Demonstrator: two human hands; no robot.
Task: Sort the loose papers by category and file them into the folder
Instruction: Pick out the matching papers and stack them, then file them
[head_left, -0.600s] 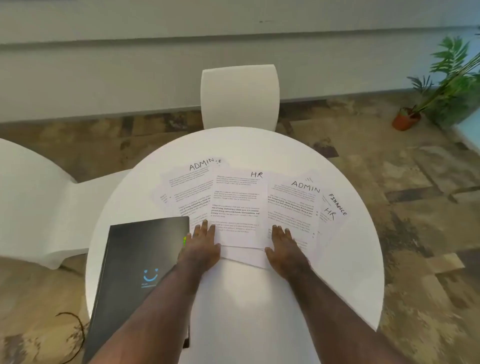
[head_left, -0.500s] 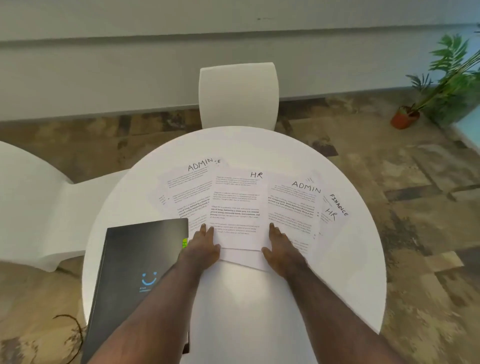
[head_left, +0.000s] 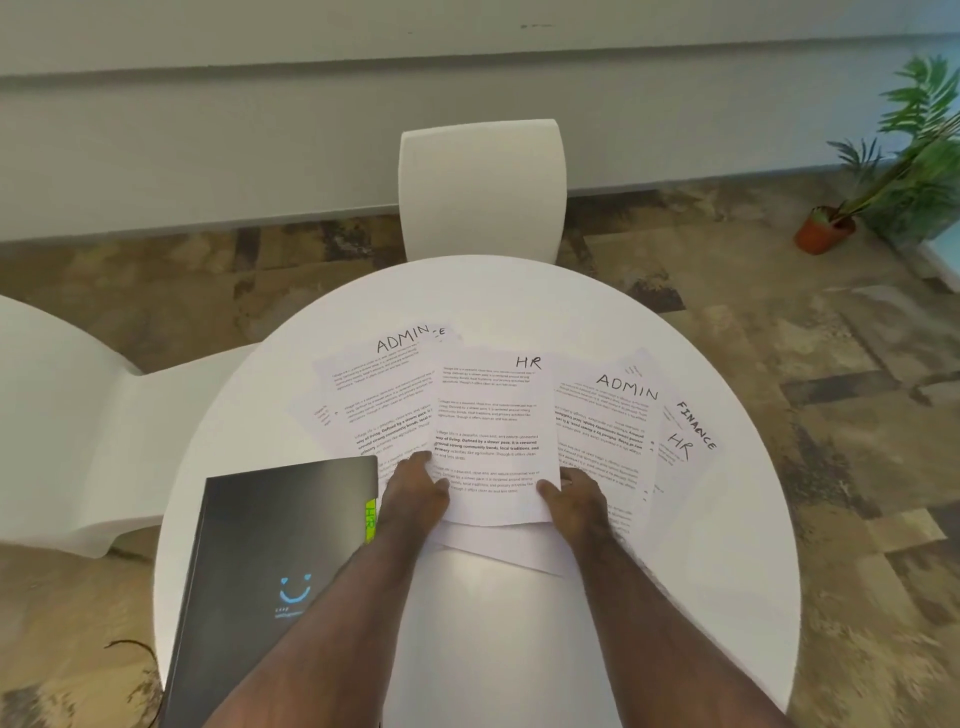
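Observation:
Several loose printed sheets lie fanned across the round white table. The middle sheet, headed HR, is pinched at its lower corners by both hands: my left hand at its lower left edge, my right hand at its lower right. An ADMIN sheet lies to the left, another ADMIN sheet to the right, with FINANCE and HR sheets peeking out beyond it. A closed black folder with a blue smiley and a green HR tab lies at the left front.
A white chair stands behind the table, another white chair to the left. A potted plant sits on the floor at the far right. A dark cable lies on the floor by the folder.
Both hands were lying flat on the papers; now their fingers have closed onto the lower corners of the middle HR sheet. The left hand slid slightly forward and right.

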